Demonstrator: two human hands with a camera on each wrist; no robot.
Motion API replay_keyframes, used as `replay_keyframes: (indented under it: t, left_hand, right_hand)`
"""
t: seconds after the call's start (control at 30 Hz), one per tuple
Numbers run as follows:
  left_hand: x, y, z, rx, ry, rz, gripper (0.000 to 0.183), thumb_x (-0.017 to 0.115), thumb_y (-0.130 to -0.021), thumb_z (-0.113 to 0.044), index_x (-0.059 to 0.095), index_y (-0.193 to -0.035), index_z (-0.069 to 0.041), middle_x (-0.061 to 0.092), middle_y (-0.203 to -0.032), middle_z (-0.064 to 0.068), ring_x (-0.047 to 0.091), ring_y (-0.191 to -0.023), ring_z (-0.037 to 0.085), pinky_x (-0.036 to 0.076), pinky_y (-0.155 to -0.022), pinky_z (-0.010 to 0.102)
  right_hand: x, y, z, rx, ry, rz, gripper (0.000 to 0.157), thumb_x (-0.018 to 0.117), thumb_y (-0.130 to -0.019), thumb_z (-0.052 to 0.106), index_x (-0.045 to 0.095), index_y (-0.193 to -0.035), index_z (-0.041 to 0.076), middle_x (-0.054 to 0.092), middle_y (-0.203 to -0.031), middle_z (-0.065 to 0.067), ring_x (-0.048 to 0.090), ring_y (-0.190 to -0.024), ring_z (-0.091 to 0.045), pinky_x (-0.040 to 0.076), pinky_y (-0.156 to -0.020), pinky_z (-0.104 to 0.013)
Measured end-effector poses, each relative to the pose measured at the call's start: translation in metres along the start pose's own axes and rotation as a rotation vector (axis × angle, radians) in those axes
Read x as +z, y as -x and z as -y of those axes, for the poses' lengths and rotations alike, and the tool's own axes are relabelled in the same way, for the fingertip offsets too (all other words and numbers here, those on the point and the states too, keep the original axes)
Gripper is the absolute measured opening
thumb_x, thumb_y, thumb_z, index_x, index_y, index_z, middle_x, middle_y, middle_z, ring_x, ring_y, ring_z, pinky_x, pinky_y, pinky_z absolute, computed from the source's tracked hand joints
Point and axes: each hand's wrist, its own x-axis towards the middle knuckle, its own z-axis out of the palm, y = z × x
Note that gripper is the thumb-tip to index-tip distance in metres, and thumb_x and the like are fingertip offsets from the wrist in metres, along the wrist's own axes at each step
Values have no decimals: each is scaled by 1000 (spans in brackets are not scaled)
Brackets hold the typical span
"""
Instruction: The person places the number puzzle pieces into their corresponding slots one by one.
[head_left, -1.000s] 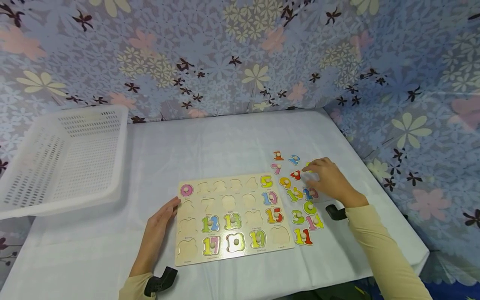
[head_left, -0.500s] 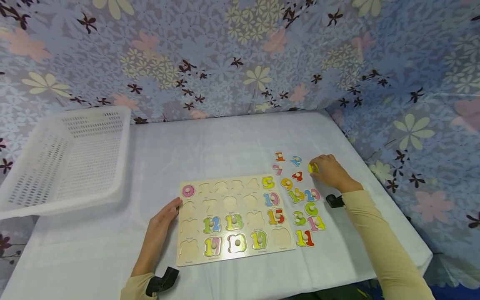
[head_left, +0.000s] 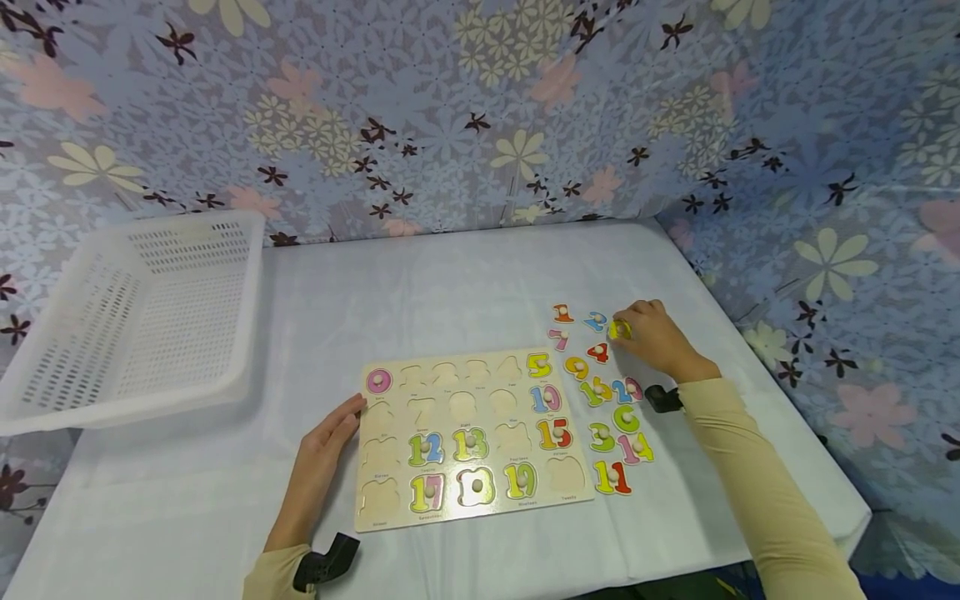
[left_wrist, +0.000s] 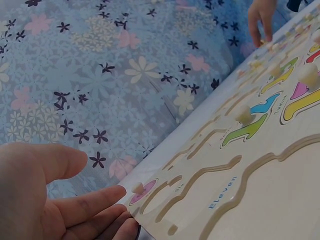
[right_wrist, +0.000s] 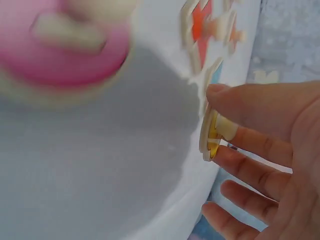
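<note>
A wooden number puzzle board (head_left: 447, 493) lies on the white-covered table, some recesses filled with knobbed numbers and others bare. At its left edge rests my left hand (head_left: 321, 458), palm facing the board and fingers straight, fingertips at the corner by the pink 0 (left_wrist: 145, 192). Off the board's far right corner, my right hand (head_left: 662, 340) pinches a yellow number puzzle piece (right_wrist: 212, 142) between thumb and fingers. The piece stands on edge in the right wrist view, so its numeral is hidden. Close to it lie the blue 2 (head_left: 596, 321) and the red 4 (head_left: 597, 353).
Several loose number pieces lie right of the board, among them the orange 1 (head_left: 562, 314), the pink 7 (head_left: 558, 339) and the 11 (head_left: 612, 477). A white plastic basket (head_left: 251, 333) stands at the left. Flowered cloth (head_left: 420, 108) hangs behind the table.
My right hand has closed its fingers on the yellow piece and shifted it slightly left, towards the blue 2. My left hand has stayed at the board's edge.
</note>
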Motion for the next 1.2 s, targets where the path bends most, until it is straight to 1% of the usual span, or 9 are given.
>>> replay_keyframes:
  t: [0.2, 0.27, 0.47, 0.57, 0.73, 0.83, 0.97, 1.07, 1.2]
  left_hand:
    - [-1, 1, 1, 2, 3, -6, 48, 49, -102, -36, 49, -142, -10, 41, -150, 0, 27, -141, 15, 20, -117, 39]
    - [-1, 1, 1, 4, 2, -7, 49, 49, -102, -36, 49, -142, -9, 41, -150, 1, 28, -141, 16, 20, -117, 39]
    - [-1, 1, 1, 6, -3, -12, 49, 49, -102, -37, 49, -142, -8, 41, -149, 1, 28, -141, 16, 20, -117, 39]
    - [-2, 1, 1, 5, -9, -13, 49, 49, -102, -36, 48, -142, -8, 41, -149, 1, 28, -141, 16, 21, -117, 39]
    - [-2, 1, -1, 1, -16, -9, 49, 49, -102, -36, 48, -142, -8, 41, -150, 2, 28, -141, 16, 21, -117, 39]
    - [-2, 1, -1, 1, -19, -7, 49, 49, -102, -36, 48, -142, -8, 41, -150, 2, 27, -141, 17, 21, -117, 39]
    - [-2, 0, 0, 17, -16, -1, 50, 50, -101, -37, 49, -142, -8, 41, -149, 1, 28, -141, 16, 22, -116, 39]
    - [-3, 0, 0, 28, 0, 9, 50, 51, -101, -38, 50, -141, -8, 41, -149, 1, 28, -140, 16, 22, -116, 37]
    - [-3, -1, 0, 26, 14, 12, 50, 51, -101, -37, 49, -141, -8, 41, -150, 1, 28, -141, 15, 21, -117, 37]
  right_hand:
    - [6, -13, 33, -85, -36, -51, 44, 77, -84, 17, 63, -120, -4, 56, -115, -20, 42, -113, -38, 41, -96, -54]
    - [8, -18, 49, -145, -43, -60, 44, 78, -82, 17, 64, -120, -3, 57, -115, -18, 43, -114, -36, 42, -96, -53]
    - [22, -26, 108, -381, -44, -69, 41, 81, -80, 19, 67, -114, 0, 60, -110, -13, 47, -111, -32, 46, -93, -46]
    - [34, -27, 139, -473, -36, -41, 40, 81, -80, 23, 68, -113, 3, 61, -107, -9, 49, -109, -27, 46, -94, -40]
    - [52, -26, 182, -602, 19, 61, 38, 78, -82, 32, 69, -110, 8, 62, -107, -5, 50, -108, -23, 44, -97, -35]
    - [59, -27, 196, -641, 73, 108, 38, 76, -83, 37, 70, -109, 11, 62, -106, -2, 50, -107, -22, 42, -98, -32]
    - [64, -28, 202, -635, 107, 133, 39, 76, -82, 41, 69, -109, 14, 61, -105, -1, 49, -107, -21, 42, -96, -31]
    - [63, -27, 203, -624, 97, 133, 41, 78, -80, 42, 70, -108, 13, 61, -105, -2, 50, -105, -21, 44, -93, -32]
    - [63, -26, 203, -599, 50, 136, 41, 79, -79, 42, 70, -107, 13, 62, -105, -2, 50, -105, -22, 45, -92, -32]
